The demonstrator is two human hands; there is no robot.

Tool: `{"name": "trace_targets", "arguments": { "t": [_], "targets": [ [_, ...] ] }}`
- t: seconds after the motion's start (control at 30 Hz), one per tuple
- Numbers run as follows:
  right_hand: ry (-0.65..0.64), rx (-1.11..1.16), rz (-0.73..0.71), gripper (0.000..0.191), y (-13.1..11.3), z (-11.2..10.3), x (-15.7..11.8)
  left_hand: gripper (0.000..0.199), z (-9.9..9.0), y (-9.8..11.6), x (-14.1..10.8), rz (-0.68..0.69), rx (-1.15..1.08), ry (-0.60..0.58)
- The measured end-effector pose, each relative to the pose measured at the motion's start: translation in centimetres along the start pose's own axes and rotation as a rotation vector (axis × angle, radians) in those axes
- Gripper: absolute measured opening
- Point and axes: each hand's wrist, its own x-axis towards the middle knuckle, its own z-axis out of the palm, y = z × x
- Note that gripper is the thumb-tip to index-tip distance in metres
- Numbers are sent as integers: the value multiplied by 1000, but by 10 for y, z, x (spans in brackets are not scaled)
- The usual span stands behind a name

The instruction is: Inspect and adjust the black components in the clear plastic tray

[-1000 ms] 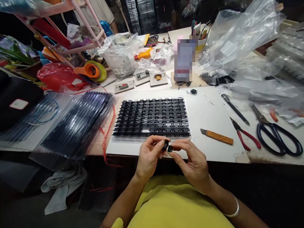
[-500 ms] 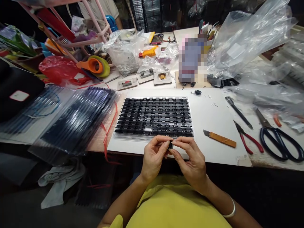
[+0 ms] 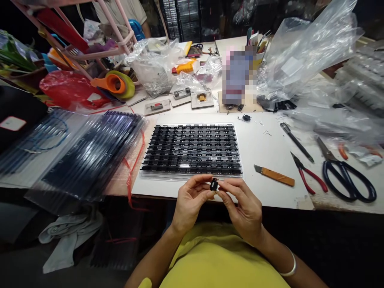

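- Two hands meet just in front of the tray, at the near edge of the table: the left hand (image 3: 190, 200) and the right hand (image 3: 241, 208) both pinch one small black part (image 3: 214, 185) between thumb and fingertips, so each hand is closed on it from its own side. Held up like this, clear of the table and close to the body, the part sits where the eyes can check it.
- Just beyond the hands lies the tray (image 3: 192, 150), a clear flat tray packed with rows of similar black parts, set square on a white board (image 3: 264, 144); it is placed within easy reach of both hands.
- Right of the tray, on the same board, rests an orange-handled knife (image 3: 274, 175), and further right red-handled pliers (image 3: 309, 172), a dark pen-like tool (image 3: 296, 141) and dark-handled scissors (image 3: 345, 178), all laid flat, handles toward the near edge for the right hand.
- Left of the tray a stack of clear trays (image 3: 90, 154) lies tilted over the table edge, with a red cord (image 3: 132, 168) beside it.
- Behind the tray stand small jigs (image 3: 180, 100) on blocks, a lone black clip (image 3: 246, 117), and crumpled plastic bags (image 3: 303, 52).
- Far behind the tray, left, an orange tape dispenser (image 3: 112, 84) sits under a pink rack (image 3: 99, 36).
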Motion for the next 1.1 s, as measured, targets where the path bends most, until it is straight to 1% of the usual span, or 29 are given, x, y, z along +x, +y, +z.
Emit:
{"name": "trace_targets", "arguments": {
  "t": [0.07, 0.13, 0.2, 0.27, 0.3, 0.37, 0.43, 0.5, 0.57, 0.67, 0.73, 0.93, 1.1],
  "targets": [
    [10, 19, 14, 28, 1, -1, 1, 23, 0, 1, -1, 5, 22, -19],
    [-1, 57, 89, 20, 2, -4, 4, 19, 0, 3, -1, 14, 71, -49],
    [-72, 100, 201, 12, 4, -8, 7, 18, 1, 7, -2, 42, 140, -75],
    [-156, 126, 281, 7, 6, -11, 10, 19, 2, 10, -2, 95, 225, -105],
    [-180, 133, 298, 7, 7, -13, 11, 21, 2, 10, -2, 129, 266, -119],
    [-186, 140, 306, 6, 7, -13, 11, 24, 1, 10, -2, 194, 338, -129],
    [-167, 139, 298, 6, 7, -12, 10, 25, 1, 7, -3, 237, 398, -98],
    [-151, 131, 280, 7, 6, -10, 8, 21, 2, 4, -3, 238, 444, -45],
    [-137, 119, 268, 8, 5, -8, 7, 18, 3, 3, -3, 182, 439, -4],
    [-140, 111, 246, 9, 5, -6, 7, 17, 5, 4, -3, 80, 351, 33],
    [-155, 98, 204, 10, 5, -5, 7, 16, 6, 6, -2, 58, 316, 45],
    [-158, -13, 24, 13, 5, -1, 7, 15, 4, 10, 3, 71, 269, 52],
    [-163, -69, -32, 15, 10, 7, 4, 15, 2, 11, 4, 78, 311, 58]
  ]
}}
